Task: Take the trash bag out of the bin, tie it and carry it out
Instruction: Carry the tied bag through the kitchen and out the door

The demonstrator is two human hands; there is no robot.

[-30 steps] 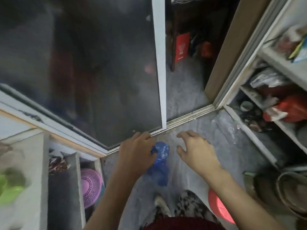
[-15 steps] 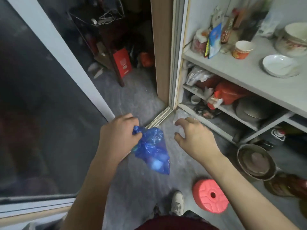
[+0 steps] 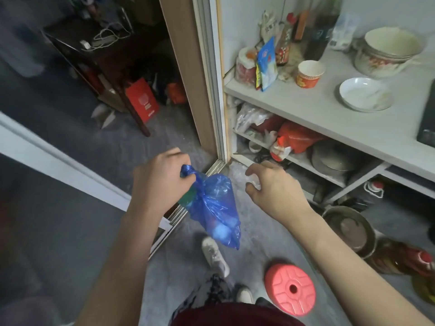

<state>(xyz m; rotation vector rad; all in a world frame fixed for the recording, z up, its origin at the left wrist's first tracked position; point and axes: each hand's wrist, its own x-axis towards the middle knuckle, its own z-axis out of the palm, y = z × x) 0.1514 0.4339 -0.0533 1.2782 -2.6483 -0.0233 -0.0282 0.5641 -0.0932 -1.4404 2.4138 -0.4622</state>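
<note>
A small blue trash bag hangs in the air in front of me, its gathered neck sticking out of my fist. My left hand is shut on that neck, and light-coloured waste shows through the plastic at the bottom. My right hand hovers just right of the bag, apart from it, fingers curled and spread, holding nothing. No bin is in view.
A sliding glass door fills the left; its track leads to an open doorway ahead. White shelves with bowls, packets and pots stand at the right. A red plastic stool and a metal pot sit on the floor.
The view has swung right and up from the door towards the shelves. The bag now hangs lower and freer from my left hand; my right hand stays beside it, empty.
</note>
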